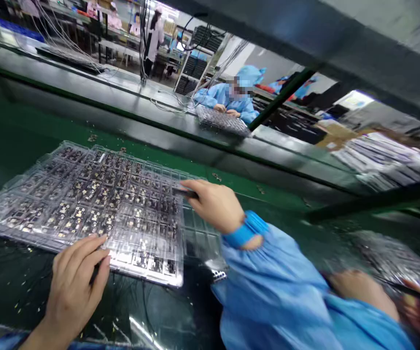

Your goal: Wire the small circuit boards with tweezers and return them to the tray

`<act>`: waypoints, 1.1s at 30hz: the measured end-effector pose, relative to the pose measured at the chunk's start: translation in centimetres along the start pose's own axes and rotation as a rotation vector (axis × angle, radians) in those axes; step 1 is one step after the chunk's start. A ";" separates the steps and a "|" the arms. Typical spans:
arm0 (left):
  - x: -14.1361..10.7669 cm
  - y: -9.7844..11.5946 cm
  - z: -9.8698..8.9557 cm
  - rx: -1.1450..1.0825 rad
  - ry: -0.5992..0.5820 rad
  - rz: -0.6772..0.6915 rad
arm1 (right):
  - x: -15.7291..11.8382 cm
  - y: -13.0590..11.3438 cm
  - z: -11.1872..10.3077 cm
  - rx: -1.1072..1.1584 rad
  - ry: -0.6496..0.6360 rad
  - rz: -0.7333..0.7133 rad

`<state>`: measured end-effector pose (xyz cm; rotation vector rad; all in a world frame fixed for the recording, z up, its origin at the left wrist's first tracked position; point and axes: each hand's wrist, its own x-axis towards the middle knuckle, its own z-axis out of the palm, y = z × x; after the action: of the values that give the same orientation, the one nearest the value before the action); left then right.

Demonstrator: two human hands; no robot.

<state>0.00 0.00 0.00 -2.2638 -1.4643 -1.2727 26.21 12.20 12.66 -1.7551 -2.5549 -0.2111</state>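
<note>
Tray (144, 273) of circuit boards (93, 204) lay at nine o'clock on the table (253, 189), the right hand (213, 204) pinching a dark tool (185, 193) at its edge, the left hand (75, 282) curled against the near rim, its hold unclear.

Plastic tray (173, 281) blocks left hand (75, 277), right hand (213, 204); green belt (67, 116) free beyond.

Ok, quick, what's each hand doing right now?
Left hand: on the near edge of the clear plastic tray, can't tell if gripping.
Right hand: closed, holding a dark slim tool over the tray.
</note>
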 end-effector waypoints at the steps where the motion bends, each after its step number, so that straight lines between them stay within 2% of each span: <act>1: 0.1 0.1 0.0 -0.009 0.004 -0.003 | -1.3 0.9 0.2 0.013 0.006 0.009; 7: 0.4 0.5 -0.1 -0.020 0.028 -0.017 | -7.2 5.1 2.9 0.045 0.119 0.120; 10: 0.4 0.5 -0.1 -0.007 0.029 -0.024 | -8.8 5.6 4.9 0.011 0.242 0.205; 14: 0.3 0.6 -0.1 0.010 0.017 -0.022 | -10.1 5.0 6.8 -0.048 0.466 0.430; 16: 0.3 0.7 -0.1 0.025 0.004 -0.033 | -10.3 4.7 7.2 0.073 0.435 0.567; 20: 0.2 0.7 0.0 0.037 -0.006 -0.063 | -10.2 4.7 7.7 0.471 0.194 0.774; 23: 0.0 0.6 -0.1 0.041 -0.003 -0.066 | -10.1 4.8 8.3 0.673 0.170 0.800; 33: -0.3 0.1 0.1 0.009 0.034 -0.066 | -10.3 4.8 10.2 1.094 0.178 0.813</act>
<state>0.10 -0.20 -0.22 -2.1944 -1.5419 -1.3131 34.86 5.72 1.90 -1.8560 -1.1590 0.8202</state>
